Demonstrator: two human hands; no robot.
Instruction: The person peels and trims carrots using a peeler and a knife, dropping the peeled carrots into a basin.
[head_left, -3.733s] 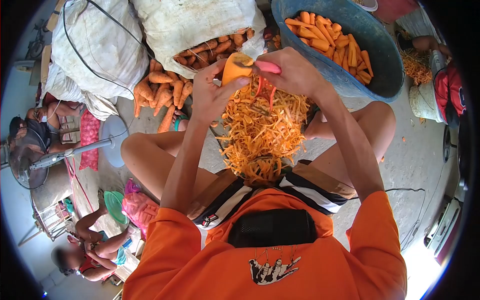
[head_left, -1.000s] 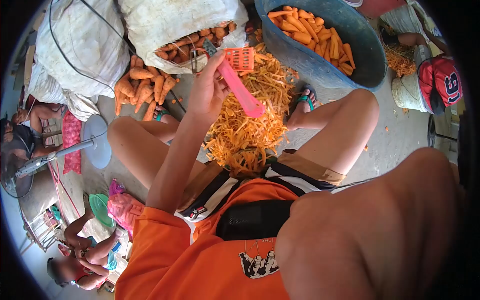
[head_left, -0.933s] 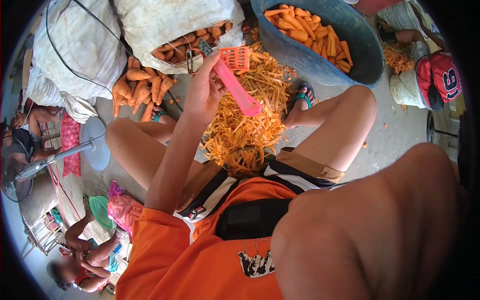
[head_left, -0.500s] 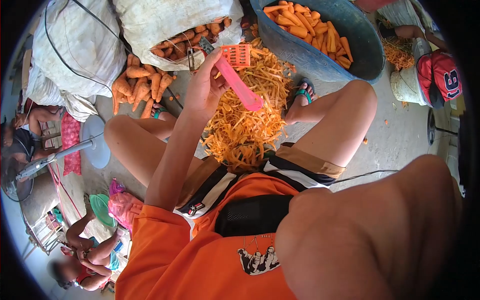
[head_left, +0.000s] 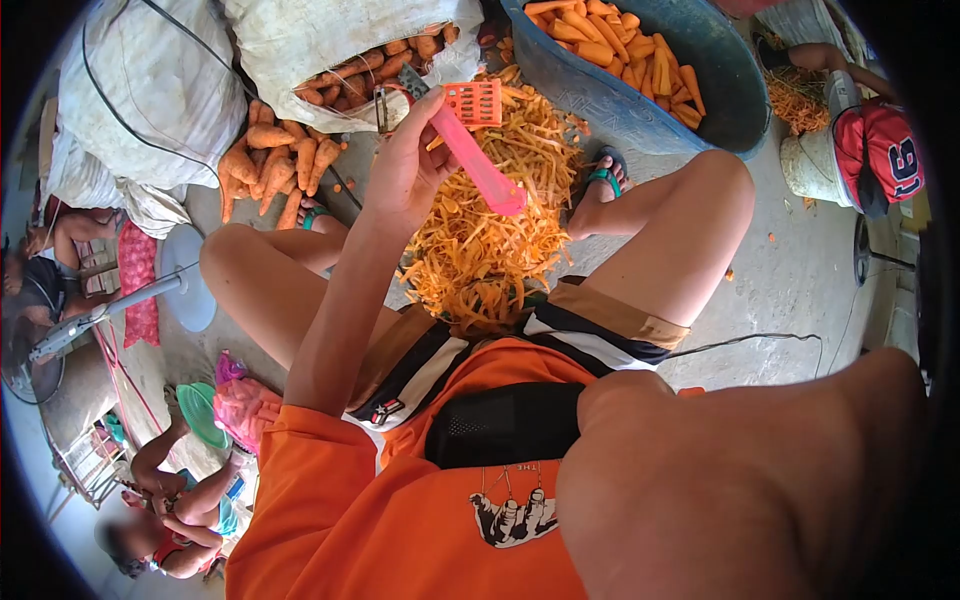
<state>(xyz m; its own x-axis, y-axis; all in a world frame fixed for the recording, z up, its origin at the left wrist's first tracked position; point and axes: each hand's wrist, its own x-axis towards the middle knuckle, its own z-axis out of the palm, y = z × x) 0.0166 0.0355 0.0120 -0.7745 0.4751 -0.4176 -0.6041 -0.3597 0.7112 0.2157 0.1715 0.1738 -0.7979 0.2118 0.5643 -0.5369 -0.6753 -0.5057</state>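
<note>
My left hand (head_left: 408, 175) is closed round a peeler-like tool with a pink handle (head_left: 482, 168) and an orange slotted head (head_left: 473, 104). It is held up over a pile of orange carrot peelings (head_left: 490, 245) lying between my feet. A large, close patch of skin at the lower right belongs to my right hand or arm (head_left: 720, 470); its fingers cannot be made out. Unpeeled carrots (head_left: 270, 165) lie on the floor left of the peelings, and more show in the mouth of a white sack (head_left: 345, 30).
A blue tub (head_left: 640, 120) of peeled carrots stands at the top right. Another white sack (head_left: 150, 90) is at the upper left. People sit at the lower left (head_left: 180, 510), far left and upper right (head_left: 875, 150). A fan (head_left: 35, 360) stands at left.
The view has shifted slightly. The skin of my right hand or arm sits a little lower at the right side. My left hand still holds the tool in nearly the same position.
</note>
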